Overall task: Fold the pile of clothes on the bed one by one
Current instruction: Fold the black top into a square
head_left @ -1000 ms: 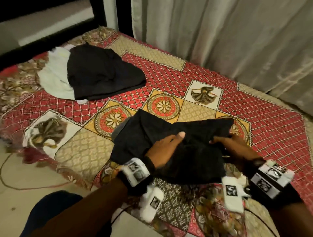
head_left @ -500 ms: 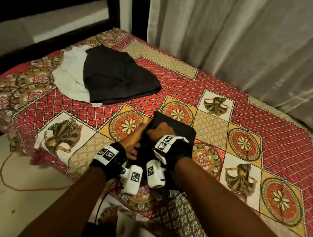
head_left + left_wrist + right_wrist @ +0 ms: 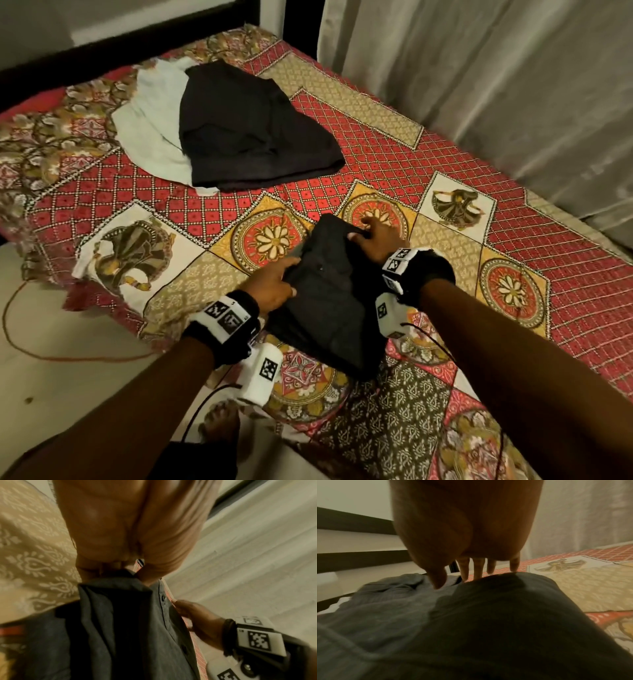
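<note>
A dark shirt lies folded into a narrow bundle near the bed's front edge. My left hand grips its left edge, thumb on top; in the left wrist view the palm hides the fingers above the shirt's collar and buttons. My right hand holds the far right corner. Its thumb sits on the cloth and its fingers reach down behind the shirt's far edge. At the back left lies a black garment on top of a white garment.
The patterned red and gold bedspread covers the bed. Pale curtains hang along its far right side and a dark bed frame runs behind it. On the floor to the left lies a red cord.
The shirt was spread wide between my hands. My right hand swept its right side over to the left, and now both hands sit on opposite edges of the narrower bundle.
</note>
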